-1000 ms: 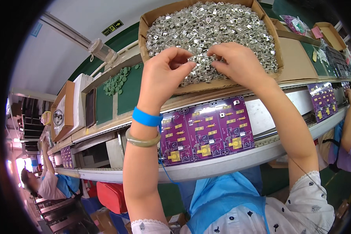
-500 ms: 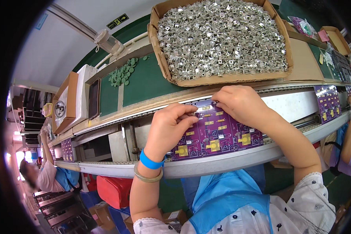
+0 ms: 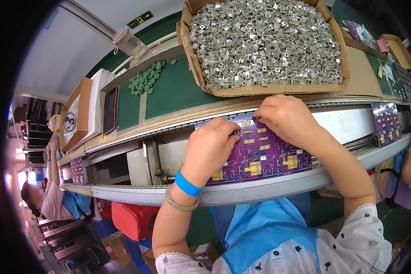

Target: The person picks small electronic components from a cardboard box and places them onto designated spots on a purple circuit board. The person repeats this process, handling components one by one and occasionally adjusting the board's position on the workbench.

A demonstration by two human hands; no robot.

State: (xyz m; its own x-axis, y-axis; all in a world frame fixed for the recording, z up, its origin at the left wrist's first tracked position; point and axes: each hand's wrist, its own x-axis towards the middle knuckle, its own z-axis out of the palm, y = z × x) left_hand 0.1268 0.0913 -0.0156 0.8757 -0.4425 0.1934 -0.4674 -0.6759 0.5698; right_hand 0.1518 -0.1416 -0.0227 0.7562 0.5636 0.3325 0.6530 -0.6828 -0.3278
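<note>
- Cardboard box (image 3: 201, 68) heaped with small silver metal parts (image 3: 265, 41) — on the green shelf (image 3: 173, 93).
- Green discs (image 3: 144, 80) piled left of it.
- Second purple board (image 3: 386, 123) farther right on the conveyor (image 3: 342, 121).
- Red stool (image 3: 134, 219) below — beside cartons.

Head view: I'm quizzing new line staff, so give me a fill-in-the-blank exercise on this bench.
1. Both hands, left hand and right hand, rest on a ____ circuit board.
2. The cardboard box behind the board holds small ____ metal parts.
3. The blue wristband is on the ____ wrist.

Missing words: purple; silver; left
</note>
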